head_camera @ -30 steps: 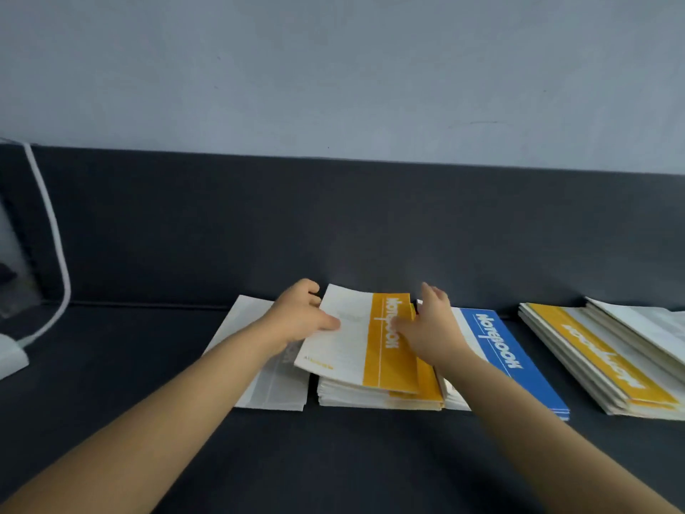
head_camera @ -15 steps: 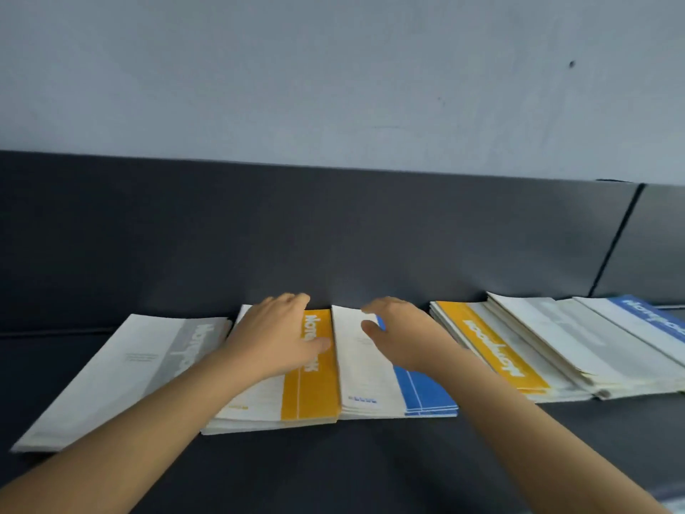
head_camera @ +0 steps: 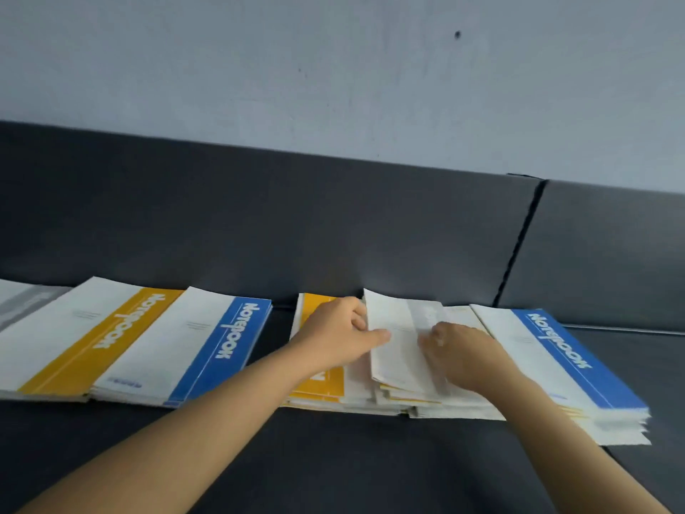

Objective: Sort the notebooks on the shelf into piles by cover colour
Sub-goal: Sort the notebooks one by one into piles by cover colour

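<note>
Your left hand [head_camera: 339, 341] and right hand [head_camera: 461, 356] clasp the grey notebook [head_camera: 400, 350], long axis pointing away; the grey pile [head_camera: 33, 302] lies far left of your fingers.

Shelf [head_camera: 333, 458]: dark grey, flat top, upright back panel [head_camera: 259, 224] of the same grey with a vertical seam [head_camera: 519, 239] toward the right.

Lying on it, left to right:
- grey-band notebook [head_camera: 22, 306], cut off by the frame edge
- yellow-band pile [head_camera: 92, 339], touching the grey one
- blue-band pile [head_camera: 192, 346], edge to edge with the yellow
- strip of bare shelf
- loose heap [head_camera: 426, 406] of mixed covers, fanned out: yellow band [head_camera: 318, 383] at its left, pale notebook [head_camera: 396, 350] tilted up on top, blue-band notebook [head_camera: 567, 358] at its right
</note>
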Tool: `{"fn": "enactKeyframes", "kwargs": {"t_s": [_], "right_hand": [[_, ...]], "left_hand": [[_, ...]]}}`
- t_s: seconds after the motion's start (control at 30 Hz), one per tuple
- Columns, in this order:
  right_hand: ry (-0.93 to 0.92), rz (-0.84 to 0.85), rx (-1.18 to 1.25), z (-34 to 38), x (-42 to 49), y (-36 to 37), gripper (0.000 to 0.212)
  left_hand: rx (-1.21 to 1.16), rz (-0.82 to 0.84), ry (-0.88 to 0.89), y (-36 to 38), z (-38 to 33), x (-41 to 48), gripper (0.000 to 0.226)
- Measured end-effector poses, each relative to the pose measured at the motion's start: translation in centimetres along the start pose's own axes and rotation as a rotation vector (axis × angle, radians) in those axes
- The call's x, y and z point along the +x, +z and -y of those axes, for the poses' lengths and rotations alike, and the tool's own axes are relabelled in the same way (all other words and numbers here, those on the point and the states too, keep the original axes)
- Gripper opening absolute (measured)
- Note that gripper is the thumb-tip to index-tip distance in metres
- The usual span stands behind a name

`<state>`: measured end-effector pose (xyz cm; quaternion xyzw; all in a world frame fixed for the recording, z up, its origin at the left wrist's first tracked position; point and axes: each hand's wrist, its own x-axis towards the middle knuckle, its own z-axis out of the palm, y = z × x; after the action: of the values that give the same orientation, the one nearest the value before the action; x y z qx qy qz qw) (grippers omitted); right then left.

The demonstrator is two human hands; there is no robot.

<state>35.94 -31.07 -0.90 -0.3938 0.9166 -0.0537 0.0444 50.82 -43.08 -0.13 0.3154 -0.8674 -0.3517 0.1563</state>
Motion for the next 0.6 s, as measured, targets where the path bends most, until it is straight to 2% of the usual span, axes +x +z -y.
{"fn": "enactKeyframes", "kwargs": {"t_s": [0.07, 0.13, 0.2, 0.3, 0.43, 0.6], "right_hand": [[-0.035, 0.04, 0.006, -0.6, 0.3, 0.5, 0.041], [-0.066, 0.038, 0.007, -0.7, 0.2, 0.8, 0.045], [-0.091, 0.01, 0.042, -0.7, 0.2, 0.9, 0.046], [-0.066, 0.0, 0.111, -0.2, -0.4, 0.5, 0.049], [-0.067, -0.086, 0.256, 1.8, -1.6, -1.2, 0.061], [-0.136, -0.3, 0.439, 9.1, -3.3, -3.4, 0.059]], "left_hand": [[-0.039, -0.033, -0.024, 1.1, -0.9, 0.5, 0.043], [-0.114, -0.057, -0.048, 1.7, -1.5, 0.8, 0.051], [-0.28, -0.012, -0.113, 2.2, -1.8, 1.2, 0.06], [-0.45, 0.066, -0.169, 2.5, -1.9, 1.4, 0.048], [-0.554, 0.028, -0.073, 0.4, -1.4, -0.3, 0.053], [-0.552, -0.062, 0.036, -7.1, 2.0, -3.4, 0.049]]}}
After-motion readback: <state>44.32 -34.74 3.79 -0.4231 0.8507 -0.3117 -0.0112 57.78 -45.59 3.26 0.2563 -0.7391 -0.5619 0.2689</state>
